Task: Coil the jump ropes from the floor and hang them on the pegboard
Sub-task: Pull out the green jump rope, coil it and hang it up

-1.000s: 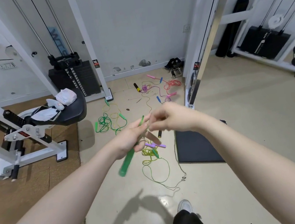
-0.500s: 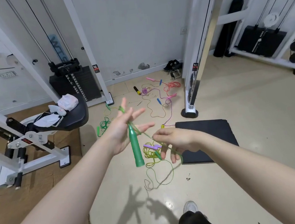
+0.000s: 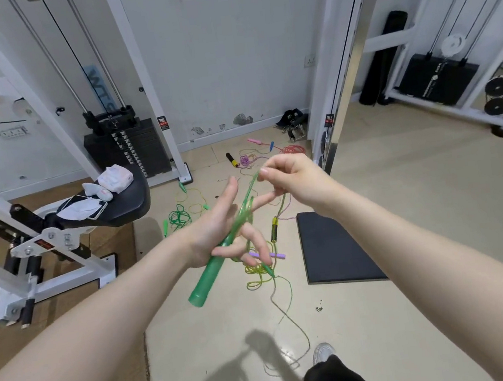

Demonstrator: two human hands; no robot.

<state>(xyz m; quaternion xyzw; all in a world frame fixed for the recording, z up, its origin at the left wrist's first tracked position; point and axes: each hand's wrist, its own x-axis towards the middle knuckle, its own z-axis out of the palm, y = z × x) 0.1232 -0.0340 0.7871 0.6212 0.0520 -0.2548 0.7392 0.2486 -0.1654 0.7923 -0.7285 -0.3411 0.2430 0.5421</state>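
My left hand (image 3: 222, 230) holds a green jump-rope handle (image 3: 213, 267) across its palm, fingers spread, with the green cord looped over them. Just above it, my right hand (image 3: 293, 182) pinches the green cord (image 3: 253, 180) and holds it up. The rest of that cord trails down to the floor (image 3: 285, 309) by my feet. Other ropes lie on the floor: a yellow-green tangle with a purple handle (image 3: 267, 255), a green one (image 3: 179, 216), and pink, purple and red ones (image 3: 266, 153) near the wall. The pegboard is not clearly in view.
A black padded seat (image 3: 113, 207) on a white machine frame stands at the left, with a phone and cloths on it. A weight stack (image 3: 131, 148) sits behind. A white upright post (image 3: 335, 85) rises at centre right, beside a black floor mat (image 3: 333, 246).
My right hand has risen from below my left hand to above it, drawing the green cord up over the left fingers. The handle in my left hand has tilted.
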